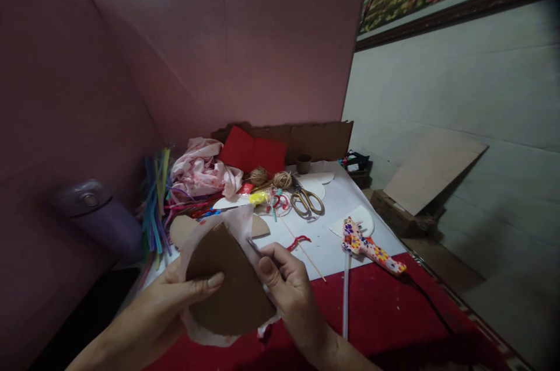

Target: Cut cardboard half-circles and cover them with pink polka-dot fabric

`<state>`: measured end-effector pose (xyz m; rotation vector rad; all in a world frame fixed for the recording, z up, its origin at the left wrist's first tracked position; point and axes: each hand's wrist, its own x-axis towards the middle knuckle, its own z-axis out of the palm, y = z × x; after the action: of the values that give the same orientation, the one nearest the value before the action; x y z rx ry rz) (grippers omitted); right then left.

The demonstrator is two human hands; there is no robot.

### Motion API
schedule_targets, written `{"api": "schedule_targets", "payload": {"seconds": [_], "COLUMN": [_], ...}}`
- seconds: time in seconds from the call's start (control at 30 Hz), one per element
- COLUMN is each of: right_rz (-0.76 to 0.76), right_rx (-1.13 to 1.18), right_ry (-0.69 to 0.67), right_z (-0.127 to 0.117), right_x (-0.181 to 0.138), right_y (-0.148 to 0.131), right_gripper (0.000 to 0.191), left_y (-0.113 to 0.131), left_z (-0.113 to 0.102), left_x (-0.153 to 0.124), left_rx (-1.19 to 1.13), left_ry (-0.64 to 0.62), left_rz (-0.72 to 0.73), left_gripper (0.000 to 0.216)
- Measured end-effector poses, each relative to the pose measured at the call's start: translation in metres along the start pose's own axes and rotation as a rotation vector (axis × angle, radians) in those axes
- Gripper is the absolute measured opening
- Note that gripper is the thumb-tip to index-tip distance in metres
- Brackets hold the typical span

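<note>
My left hand (192, 289) grips a brown half-round piece of cardboard (231, 289), its thumb flat on the face. Thin pale pink-white cloth (210, 333) lies behind the cardboard and sticks out around its rim. My right hand (289, 280) is closed at the cardboard's straight right edge, thumb against the fingers. A thin, dark, pointed tip shows just past those fingers; what it belongs to is unclear. Beyond the hands, gold-handled scissors (307, 202) lie on the white board.
A flower-patterned glue gun (371, 248) with a clear glue stick (345, 295) lies at right, its cable trailing over red cloth (394, 312). Twine balls (283, 179), red card (254, 152), crumpled pink cloth (201, 170) and pipe cleaners (155, 202) crowd the back. A purple bottle (102, 222) stands left.
</note>
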<state>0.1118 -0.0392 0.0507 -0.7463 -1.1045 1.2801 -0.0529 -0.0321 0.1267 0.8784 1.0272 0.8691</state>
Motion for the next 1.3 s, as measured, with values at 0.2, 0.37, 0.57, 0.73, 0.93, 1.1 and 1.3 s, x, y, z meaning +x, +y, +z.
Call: {"api": "schedule_targets", "payload": {"seconds": [0.2,0.37,0.57,0.73,0.93,1.1,1.3], "right_rz": [-0.014,-0.036,-0.031,-0.032,-0.045,-0.060,-0.023], "right_rx": [-0.022,-0.092,-0.034,0.007,-0.053,-0.095,-0.083], "right_ry": [-0.015,0.004,0.030,0.051,0.021,0.025,0.082], "right_z": [0.000,-0.001,0.000,0.001,0.000,0.000,0.000], "right_x": [0.003,0.005,0.005,0.004,0.006,0.010,0.008], "right_y": [-0.008,-0.008,-0.004,0.003,-0.001,-0.006,-0.002], "right_gripper": [0.035,0.035,0.035,0.037,0.036,0.037,0.040], "left_y": [-0.002,-0.005,-0.004,-0.004,-0.005,-0.005,-0.008], "left_z": [0.000,-0.002,-0.002,-0.003,-0.003,-0.004,-0.009], "left_x": [0.001,0.003,0.002,0.003,0.004,0.003,0.005], "left_rx": [0.026,0.039,0.075,0.086,0.055,0.055,0.080], "left_ry": [0.029,-0.049,-0.049,-0.044,-0.051,-0.129,-0.155], "left_rz": [-0.001,0.039,0.033,0.032,0.021,-0.004,-0.015], "left_gripper": [0.047,0.050,0.052,0.053,0.049,0.049,0.050]}}
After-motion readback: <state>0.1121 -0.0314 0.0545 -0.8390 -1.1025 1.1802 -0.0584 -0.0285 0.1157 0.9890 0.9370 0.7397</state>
